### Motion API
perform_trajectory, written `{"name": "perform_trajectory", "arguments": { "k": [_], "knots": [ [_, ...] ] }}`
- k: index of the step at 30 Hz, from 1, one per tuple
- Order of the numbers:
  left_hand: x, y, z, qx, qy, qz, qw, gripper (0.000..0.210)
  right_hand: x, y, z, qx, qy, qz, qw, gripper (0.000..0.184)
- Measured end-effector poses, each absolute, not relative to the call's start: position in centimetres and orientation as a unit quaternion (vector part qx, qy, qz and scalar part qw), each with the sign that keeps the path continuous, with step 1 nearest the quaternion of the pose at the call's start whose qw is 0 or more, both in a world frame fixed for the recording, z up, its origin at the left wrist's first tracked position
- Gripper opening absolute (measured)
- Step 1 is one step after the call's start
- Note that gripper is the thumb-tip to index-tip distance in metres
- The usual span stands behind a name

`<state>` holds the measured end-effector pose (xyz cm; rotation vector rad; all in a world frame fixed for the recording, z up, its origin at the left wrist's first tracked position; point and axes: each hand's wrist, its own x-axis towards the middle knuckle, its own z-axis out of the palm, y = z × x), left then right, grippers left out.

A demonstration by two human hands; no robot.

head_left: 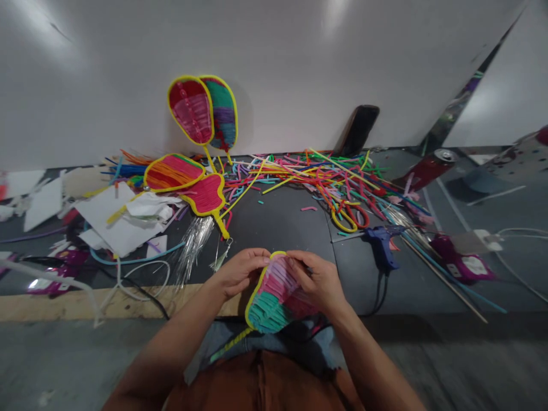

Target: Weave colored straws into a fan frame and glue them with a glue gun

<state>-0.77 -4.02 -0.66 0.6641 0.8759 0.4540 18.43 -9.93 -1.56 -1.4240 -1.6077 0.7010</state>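
Both hands hold a pipe-cleaner fan (pixel 274 297) over my lap at the table's front edge. Its face has lilac, pink and teal bands, with a yellow border along the left and top and a twisted yellow-green handle pointing down left. My left hand (pixel 244 271) pinches the upper left rim. Closed on the top right edge, my right hand (pixel 319 282) covers part of that side. Beyond them, a pink fan (pixel 205 194) with a tassel and an orange-striped fan (pixel 175 174) lie on the table. Two more, a red-pink fan (pixel 192 111) and a teal-purple fan (pixel 223 108), lean against the wall.
Loose pipe cleaners (pixel 295 168) are heaped along the wall. On the right are scissors (pixel 349 220), a blue glue gun (pixel 381 245), a can (pixel 432 165) and a leaning phone (pixel 359 128). Paper scraps (pixel 115 220), silver tinsel (pixel 194 245) and white cables (pixel 141 279) occupy the left.
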Motion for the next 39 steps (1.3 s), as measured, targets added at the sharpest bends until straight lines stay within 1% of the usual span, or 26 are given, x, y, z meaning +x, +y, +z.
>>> {"name": "perform_trajectory", "arguments": {
  "k": [2,5,9,11,14,17,21,24,26,27,28,30,32,34,36,39],
  "knots": [
    [-0.8,-4.0,-0.6,0.320,0.419,0.211,0.823,0.026,18.4,-9.9,-1.6,-0.571,-0.643,0.282,0.425,0.021],
    [-0.6,-3.8,-0.2,0.341,0.423,0.240,0.804,0.031,18.3,-9.8,-1.5,-0.572,-0.645,0.284,0.420,0.021],
    [-0.2,-3.8,0.7,0.459,0.426,0.258,0.736,0.046,18.3,-9.7,-1.4,-0.564,-0.656,0.285,0.414,0.022],
    [0.0,-3.8,1.0,0.533,0.431,0.253,0.682,0.043,18.3,-9.7,-1.3,-0.571,-0.649,0.286,0.413,0.023],
    [0.2,-3.8,1.4,0.619,0.437,0.243,0.606,0.029,18.3,-9.6,-1.3,-0.585,-0.634,0.296,0.410,0.026],
    [0.3,-3.4,1.7,0.683,0.434,0.214,0.547,0.024,18.3,-9.6,-1.2,-0.579,-0.638,0.305,0.405,0.024],
    [0.5,-2.6,1.7,0.713,0.429,0.182,0.523,0.025,18.8,-9.6,-1.1,-0.575,-0.652,0.284,0.403,0.023],
    [0.5,-2.0,1.5,0.714,0.435,0.171,0.521,0.027,21.2,-9.7,-1.1,-0.603,-0.664,0.186,0.401,0.024],
    [0.5,-1.9,1.4,0.711,0.443,0.170,0.520,0.028,24.1,-10.0,-1.2,-0.651,-0.654,0.070,0.379,0.025],
    [0.5,-1.8,1.4,0.707,0.447,0.171,0.520,0.028,25.8,-10.2,-1.3,-0.683,-0.639,0.010,0.354,0.026],
    [0.4,-1.8,1.3,0.703,0.451,0.174,0.521,0.028,27.6,-10.4,-1.5,-0.717,-0.619,-0.042,0.318,0.027],
    [0.4,-1.9,1.3,0.692,0.459,0.181,0.527,0.028,30.8,-10.6,-2.2,-0.773,-0.584,-0.099,0.230,0.037],
    [0.3,-1.9,1.3,0.681,0.467,0.183,0.533,0.028,33.2,-10.6,-3.1,-0.806,-0.559,-0.109,0.161,0.045],
    [0.2,-2.0,1.3,0.673,0.474,0.183,0.538,0.027,34.5,-10.4,-4.1,-0.819,-0.550,-0.094,0.135,0.048],
    [0.1,-2.0,1.2,0.666,0.475,0.184,0.544,0.025,35.0,-10.2,-4.7,-0.819,-0.553,-0.072,0.137,0.046],
    [0.0,-2.0,1.1,0.663,0.478,0.190,0.544,0.024,35.0,-10.0,-4.7,-0.817,-0.550,-0.051,0.167,0.045]
  ]
}}
